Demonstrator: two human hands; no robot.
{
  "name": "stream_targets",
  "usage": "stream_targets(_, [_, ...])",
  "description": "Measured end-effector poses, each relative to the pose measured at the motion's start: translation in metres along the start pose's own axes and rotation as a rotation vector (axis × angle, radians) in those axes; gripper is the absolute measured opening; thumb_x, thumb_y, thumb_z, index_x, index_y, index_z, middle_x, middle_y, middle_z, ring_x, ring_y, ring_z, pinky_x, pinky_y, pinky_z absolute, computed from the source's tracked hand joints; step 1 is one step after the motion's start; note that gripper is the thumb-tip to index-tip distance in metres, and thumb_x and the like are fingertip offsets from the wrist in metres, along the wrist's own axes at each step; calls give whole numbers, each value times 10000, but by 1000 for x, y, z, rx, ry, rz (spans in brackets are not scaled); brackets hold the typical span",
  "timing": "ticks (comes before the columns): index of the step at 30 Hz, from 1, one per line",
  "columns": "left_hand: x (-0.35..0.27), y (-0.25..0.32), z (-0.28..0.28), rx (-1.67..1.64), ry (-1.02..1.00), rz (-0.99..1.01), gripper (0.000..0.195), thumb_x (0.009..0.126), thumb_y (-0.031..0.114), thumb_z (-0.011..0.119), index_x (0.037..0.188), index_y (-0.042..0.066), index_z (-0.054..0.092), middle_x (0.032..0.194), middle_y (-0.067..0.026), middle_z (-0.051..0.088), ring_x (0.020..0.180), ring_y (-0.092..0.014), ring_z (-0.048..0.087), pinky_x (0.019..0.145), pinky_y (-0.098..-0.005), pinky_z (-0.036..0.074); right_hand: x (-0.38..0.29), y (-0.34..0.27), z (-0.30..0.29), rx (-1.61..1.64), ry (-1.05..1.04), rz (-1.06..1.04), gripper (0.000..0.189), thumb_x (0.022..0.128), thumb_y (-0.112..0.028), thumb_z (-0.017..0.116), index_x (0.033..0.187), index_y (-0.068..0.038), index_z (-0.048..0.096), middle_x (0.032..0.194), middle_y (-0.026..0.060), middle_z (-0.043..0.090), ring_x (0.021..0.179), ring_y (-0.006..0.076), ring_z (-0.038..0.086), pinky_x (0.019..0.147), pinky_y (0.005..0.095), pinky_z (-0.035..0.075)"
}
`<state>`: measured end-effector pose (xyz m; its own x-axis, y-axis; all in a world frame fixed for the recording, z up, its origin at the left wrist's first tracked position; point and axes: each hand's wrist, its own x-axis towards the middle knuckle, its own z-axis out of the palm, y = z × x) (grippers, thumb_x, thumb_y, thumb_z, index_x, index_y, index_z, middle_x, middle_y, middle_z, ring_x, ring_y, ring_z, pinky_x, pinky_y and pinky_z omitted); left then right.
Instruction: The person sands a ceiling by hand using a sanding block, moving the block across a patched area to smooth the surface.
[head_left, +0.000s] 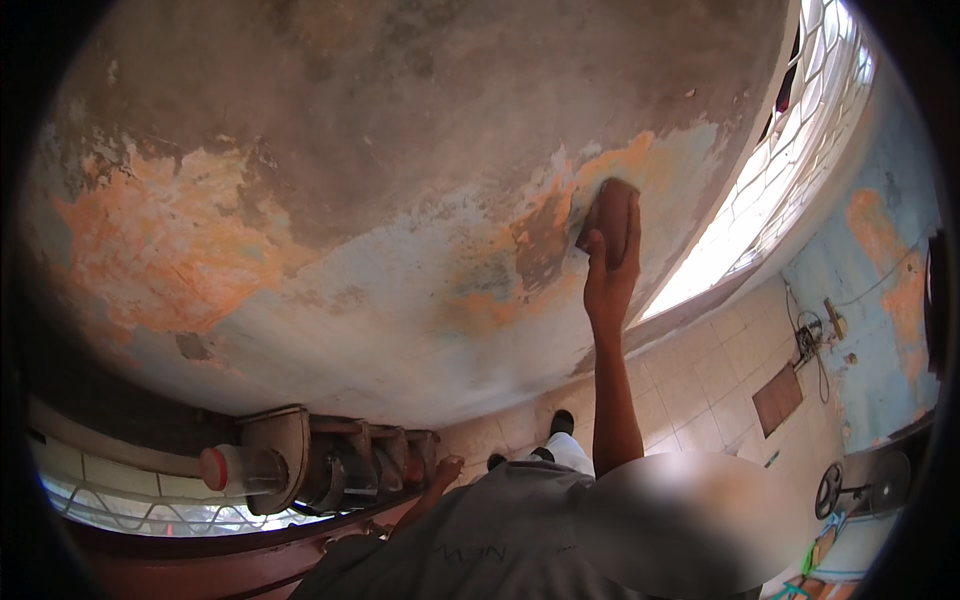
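Observation:
My right hand (611, 281) holds a reddish-brown sanding block (611, 214) flat against a painted wall (405, 277). The thumb lies along the block's left side, and the fingers are along its right. Around the block the wall surface is patchy, with pale blue, orange and bare grey-brown areas. A larger orange patch (180, 247) with rough edges is farther left. My left hand (448, 469) hangs low near the end of a wooden shelf unit (277, 457). Its fingers look curled, but whether anything is in them is too small to tell.
A jar with a red lid (214, 469) is at the shelf unit. White grillwork (795, 135) covers a bright window at right. On the tiled floor (697, 382) lie a brown panel (778, 400) and tangled cables (810, 337). A fan (889, 484) stands at lower right.

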<state>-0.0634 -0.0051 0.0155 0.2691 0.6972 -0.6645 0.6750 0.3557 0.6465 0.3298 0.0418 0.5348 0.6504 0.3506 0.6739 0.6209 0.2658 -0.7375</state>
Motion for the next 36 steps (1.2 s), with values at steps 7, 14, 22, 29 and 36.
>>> stream_targets(7, [-3,-10,-2,111,0,164,294,869,268,550,1009,29,650,907,-131,672,775,-227,666,737,-339,499,-25,9,2,40,-89,38,572,913,-205,538,1409,-40,305,1387,215,411,1254,359,437,1005,397,376])
stream_targets(14, [-16,13,-8,86,5,-17,295,862,262,563,1002,21,661,883,-141,672,785,-199,662,727,-330,498,-21,9,5,16,-91,72,561,913,-158,521,1408,-25,294,1405,218,383,1278,366,403,1014,392,363])
stream_targets(22, [-35,16,-11,341,93,228,301,864,277,551,998,32,662,904,-119,678,784,-224,663,733,-354,489,0,-5,2,31,-44,18,573,923,-224,526,1406,-17,298,1359,235,434,1244,376,442,998,396,378])
stream_targets(29, [-21,17,-2,28,33,-23,297,853,291,555,985,49,665,880,-113,679,757,-223,668,727,-342,493,-50,21,8,67,-139,190,573,919,-190,541,1421,-59,298,1417,199,381,1305,334,379,1056,386,312])
stream_targets(36, [-16,3,-3,34,64,49,309,857,300,562,998,46,666,867,-121,679,755,-211,669,706,-349,491,-8,15,-5,21,-50,117,584,919,-239,545,1420,-64,301,1426,185,374,1316,328,362,1055,391,315])
